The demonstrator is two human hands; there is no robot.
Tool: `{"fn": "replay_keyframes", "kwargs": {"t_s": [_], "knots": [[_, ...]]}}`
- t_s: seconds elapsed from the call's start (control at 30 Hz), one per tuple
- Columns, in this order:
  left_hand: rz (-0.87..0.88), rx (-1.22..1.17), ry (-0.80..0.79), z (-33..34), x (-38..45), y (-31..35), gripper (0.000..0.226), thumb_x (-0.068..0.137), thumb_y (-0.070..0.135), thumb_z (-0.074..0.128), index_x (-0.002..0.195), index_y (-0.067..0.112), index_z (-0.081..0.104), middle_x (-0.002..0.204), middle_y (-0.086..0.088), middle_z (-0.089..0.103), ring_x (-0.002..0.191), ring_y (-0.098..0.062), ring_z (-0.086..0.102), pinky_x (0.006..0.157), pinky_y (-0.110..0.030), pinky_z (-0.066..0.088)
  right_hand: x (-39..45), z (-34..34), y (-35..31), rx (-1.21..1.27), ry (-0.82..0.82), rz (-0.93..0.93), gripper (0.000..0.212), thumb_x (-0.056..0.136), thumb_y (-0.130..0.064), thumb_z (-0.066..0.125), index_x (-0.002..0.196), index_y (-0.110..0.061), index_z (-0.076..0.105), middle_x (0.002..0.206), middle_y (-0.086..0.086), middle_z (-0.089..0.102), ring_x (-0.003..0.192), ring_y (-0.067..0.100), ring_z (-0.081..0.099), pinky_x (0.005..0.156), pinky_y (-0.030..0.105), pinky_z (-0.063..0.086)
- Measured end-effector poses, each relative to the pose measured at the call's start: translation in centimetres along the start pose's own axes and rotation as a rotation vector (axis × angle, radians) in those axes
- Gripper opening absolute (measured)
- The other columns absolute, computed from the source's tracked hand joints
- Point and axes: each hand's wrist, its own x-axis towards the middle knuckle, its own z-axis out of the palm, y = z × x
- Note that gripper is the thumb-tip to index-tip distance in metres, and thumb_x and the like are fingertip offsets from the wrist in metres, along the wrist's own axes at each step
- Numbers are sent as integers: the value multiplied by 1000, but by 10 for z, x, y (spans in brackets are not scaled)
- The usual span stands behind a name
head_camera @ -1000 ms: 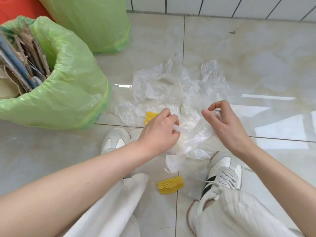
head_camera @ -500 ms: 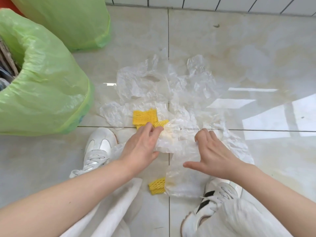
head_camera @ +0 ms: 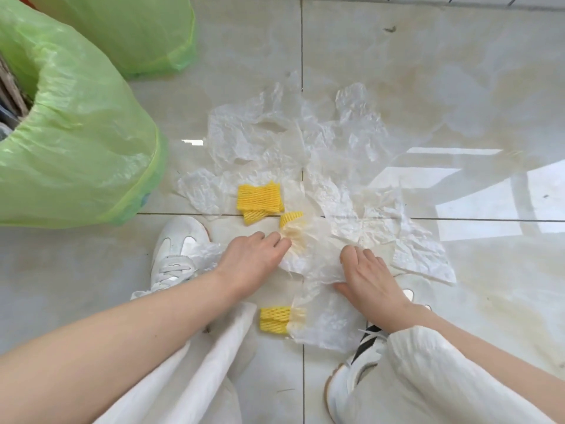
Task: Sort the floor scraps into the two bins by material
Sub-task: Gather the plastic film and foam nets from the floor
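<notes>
We see the near green-bagged bin point(head_camera: 76, 142) cut off by the left edge, its contents barely a sliver. The far green-bagged bin point(head_camera: 137, 32) runs out past the top edge. A crumpled clear plastic sheet point(head_camera: 324, 255) veils part of a yellow foam net piece point(head_camera: 273, 319). The left hand point(head_camera: 253, 258) has its fingertips hidden under that sheet, so we cannot tell its grip.
</notes>
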Motion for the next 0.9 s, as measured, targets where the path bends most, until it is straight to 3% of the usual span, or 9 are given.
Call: {"fn": "replay_keyframes", "kwargs": {"t_s": [0.1,0.17,0.23,0.37,0.43,0.5,0.57,0.73,0.9], "knots": [[-118,-147,82,-11,-6,3,45,56,14,78,99,18,66,75,0,58,57,-23,60,32,-25,38,13,-5,1,118,-24,75,28,82,-4,53,93,-16,30,92,5,53,82,30,52,65,37,36],[-221,-248,165,-16,-13,7,44,75,18,52,118,22,61,81,-1,56,63,-24,60,36,-29,43,22,-14,4,162,-17,96,25,80,0,49,99,-11,36,96,9,55,81,34,53,65,38,37],[-264,-320,221,-20,-19,9,53,80,17,33,128,24,55,83,-2,52,67,-26,57,41,-33,45,30,-26,10,266,3,113,27,79,1,49,103,-7,38,99,11,53,80,35,53,68,40,40],[-337,-501,280,-32,-17,6,47,80,4,47,123,21,57,92,-6,48,80,-30,54,57,-38,47,40,-59,17,464,152,159,34,77,2,52,107,-6,39,86,5,46,78,31,48,66,35,32],[-341,-524,310,-38,-16,8,39,79,13,50,117,20,57,92,-4,46,79,-28,53,60,-35,46,42,-75,18,574,204,256,37,78,3,50,112,-8,39,76,0,44,65,21,44,56,36,26],[-276,-516,304,-43,-17,16,42,76,28,46,116,21,57,91,-2,44,77,-24,51,61,-31,45,40,-89,19,709,245,366,41,80,1,49,117,-12,38,80,2,47,62,16,44,52,33,34],[-184,-488,248,-45,-19,30,48,74,38,48,120,26,54,91,1,41,80,-20,51,60,-27,43,35,-97,20,809,271,426,46,81,-1,49,123,-17,37,83,4,47,62,18,45,51,30,38],[61,-325,-230,-27,-24,60,78,77,62,57,139,44,14,113,1,29,104,-23,44,71,-36,42,21,-103,24,854,276,498,60,83,-4,52,136,-23,30,84,1,47,66,16,47,48,22,38],[220,-128,-354,-7,-29,74,81,78,51,64,141,38,15,130,-8,28,105,-31,44,62,-36,36,22,-81,31,712,157,500,62,81,-11,60,140,-16,39,120,6,55,113,26,51,80,23,35]]}}
